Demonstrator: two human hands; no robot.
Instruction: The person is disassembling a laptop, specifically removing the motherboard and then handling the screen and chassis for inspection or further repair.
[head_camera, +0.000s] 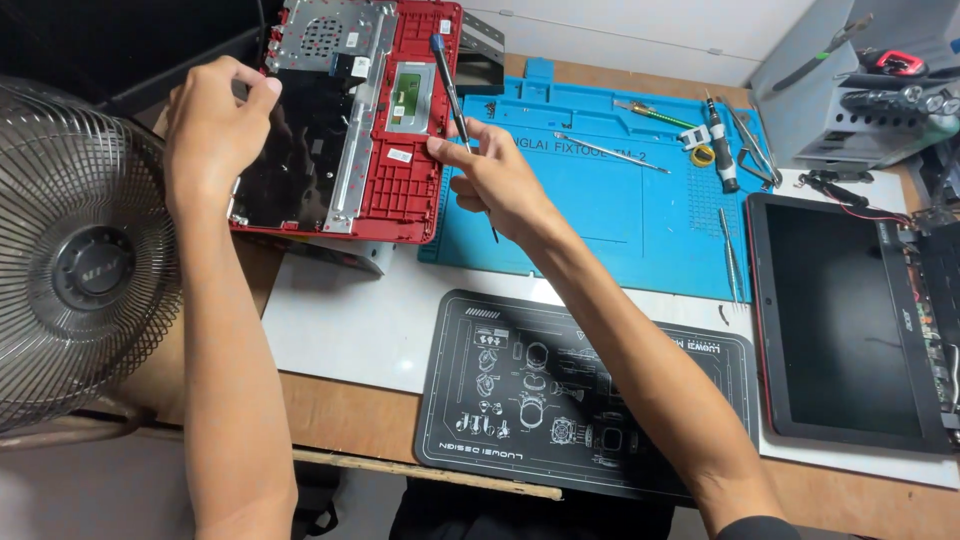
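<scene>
nearest, at 6 o'clock, a black mat (585, 395) lies on the bench, untouched. above it the right hand (495, 180) pinches a thin screwdriver (455, 100) between thumb and fingers, shaft upright, blue tip up by the red laptop shell (400, 120). the left hand (210, 130), at 10 o'clock, grips the shell's left edge and props it tilted against the bench, its inner side facing the camera. a fan (80, 270) stands at 9 o'clock, just beside the left forearm. the blue mat (600, 200) at 1 o'clock holds tweezers (730, 255) and loose tools. a detached screen (845, 320) lies at 3 o'clock. risk as i judge it: the shell rests on one edge with a one-handed hold, so pressure from the tool could make it slide or tip; a slip of the tip could gouge the touchpad board
</scene>
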